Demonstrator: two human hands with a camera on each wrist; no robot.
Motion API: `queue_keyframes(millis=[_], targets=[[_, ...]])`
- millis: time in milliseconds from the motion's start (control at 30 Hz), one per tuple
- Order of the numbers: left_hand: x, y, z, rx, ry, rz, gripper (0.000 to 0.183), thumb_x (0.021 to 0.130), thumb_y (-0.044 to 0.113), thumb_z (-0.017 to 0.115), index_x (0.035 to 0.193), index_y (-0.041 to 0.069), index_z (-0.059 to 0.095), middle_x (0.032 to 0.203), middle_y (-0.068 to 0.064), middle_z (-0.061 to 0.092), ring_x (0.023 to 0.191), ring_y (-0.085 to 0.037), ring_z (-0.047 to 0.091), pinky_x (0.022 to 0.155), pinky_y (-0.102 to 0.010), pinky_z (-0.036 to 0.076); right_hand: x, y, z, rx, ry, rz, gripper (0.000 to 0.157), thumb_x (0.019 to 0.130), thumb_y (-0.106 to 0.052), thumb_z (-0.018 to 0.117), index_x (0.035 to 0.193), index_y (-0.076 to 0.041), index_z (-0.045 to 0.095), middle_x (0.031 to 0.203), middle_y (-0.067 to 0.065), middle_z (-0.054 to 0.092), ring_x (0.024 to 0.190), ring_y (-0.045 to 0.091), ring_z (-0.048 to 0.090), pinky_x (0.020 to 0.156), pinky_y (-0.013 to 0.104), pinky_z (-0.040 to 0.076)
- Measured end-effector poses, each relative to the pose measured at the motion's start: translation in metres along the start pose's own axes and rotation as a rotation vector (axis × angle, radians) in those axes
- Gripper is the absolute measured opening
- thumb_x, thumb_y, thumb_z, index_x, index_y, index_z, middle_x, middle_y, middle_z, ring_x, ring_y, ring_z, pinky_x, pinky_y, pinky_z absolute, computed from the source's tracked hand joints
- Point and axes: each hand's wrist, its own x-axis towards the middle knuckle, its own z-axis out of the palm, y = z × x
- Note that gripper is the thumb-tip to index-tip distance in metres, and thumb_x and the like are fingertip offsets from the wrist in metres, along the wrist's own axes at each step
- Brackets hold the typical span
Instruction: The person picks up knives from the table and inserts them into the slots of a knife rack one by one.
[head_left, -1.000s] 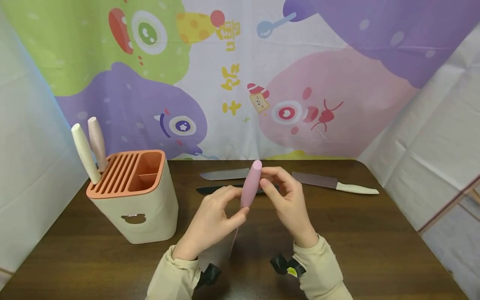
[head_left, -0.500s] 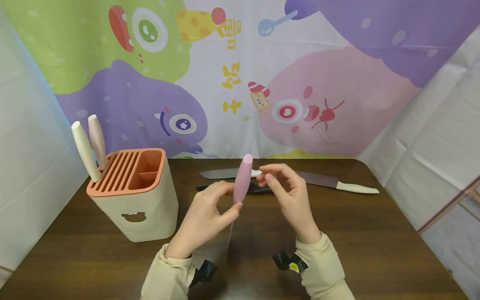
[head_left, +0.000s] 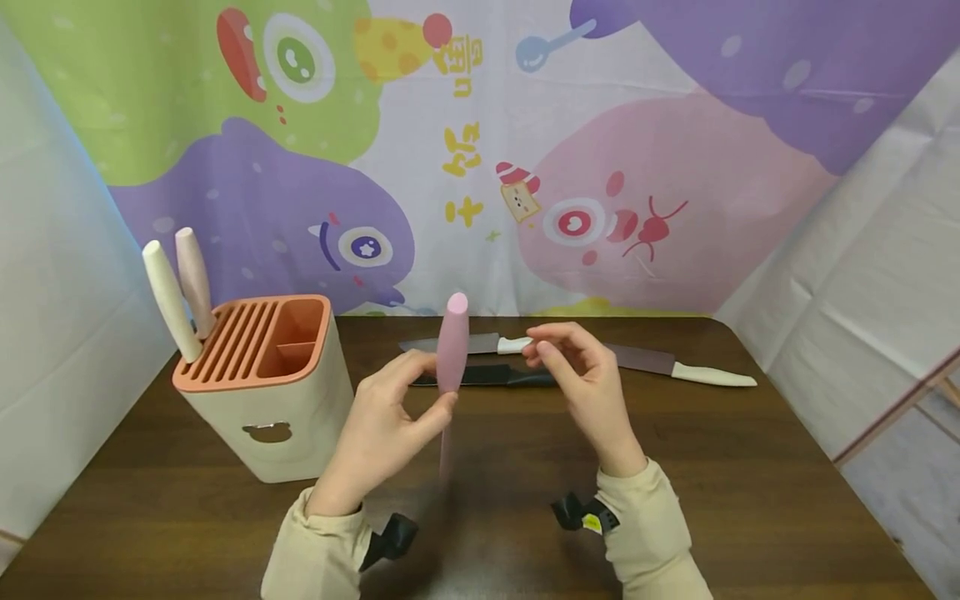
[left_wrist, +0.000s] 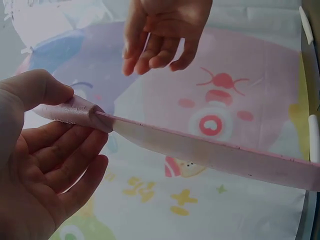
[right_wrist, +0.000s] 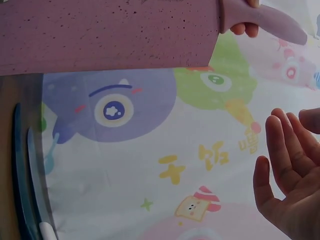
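My left hand (head_left: 390,425) pinches the pink handle of a knife (head_left: 453,346) between thumb and fingers, handle end up and blade pointing down. In the right wrist view the broad pink speckled blade (right_wrist: 110,37) fills the top. The left wrist view shows the knife (left_wrist: 200,147) nearly edge-on, thumb over its handle. My right hand (head_left: 585,392) is apart from the knife, its fingers relaxed and holding nothing. Beyond the hands, a black knife (head_left: 487,376) and a white-handled knife (head_left: 465,343) lie on the table, the latter's handle end partly hidden by my right fingers.
A cream knife block (head_left: 300,433) with an orange slotted top stands at the left; a cream-handled knife (head_left: 171,300) and a pale pink-handled knife (head_left: 197,283) stand in its slots. Another knife with a cream handle (head_left: 712,376) lies at the back right. A cartoon curtain hangs behind.
My right fingers have come off the pink handle. My left hand has carried the knife left, toward the knife block, and the knife now stands more upright.
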Motion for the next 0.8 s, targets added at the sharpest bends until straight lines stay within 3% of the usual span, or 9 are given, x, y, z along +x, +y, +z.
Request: queue_keyframes(millis=[333,600,800], targets=[[-0.001,0.000,-0.017,-0.035,0.050,0.007,0.022,0.076,0.004,0.065,0.097,0.009,0.062,0.090,0.001,0.062,0.085,-0.009,0.057,0.076,-0.024,0.046,0.001,0.003,-0.003,-0.005,0.001,0.041,0.016,0.089,0.000,0.053,0.101,0.008,0.060,0.083,-0.001,0.065,0.074,0.017,0.062,0.073,0.026,0.052],[-0.002,-0.002,-0.027,-0.057,0.112,0.035,0.022,0.075,-0.002,0.065,0.095,0.008,0.063,0.085,0.000,0.061,0.080,-0.008,0.053,0.070,-0.018,0.042,0.002,0.008,-0.007,-0.021,-0.005,0.073,0.018,0.090,-0.002,0.053,0.102,0.010,0.059,0.083,-0.001,0.065,0.075,0.018,0.060,0.073,0.025,0.052],[-0.002,-0.002,-0.032,-0.073,0.117,0.042,0.023,0.076,-0.002,0.066,0.097,0.007,0.062,0.086,-0.001,0.060,0.078,-0.009,0.053,0.068,-0.017,0.041,0.003,0.014,-0.009,-0.034,-0.007,0.099,0.018,0.090,-0.003,0.054,0.102,0.009,0.059,0.083,-0.001,0.064,0.076,0.016,0.060,0.073,0.025,0.052]])
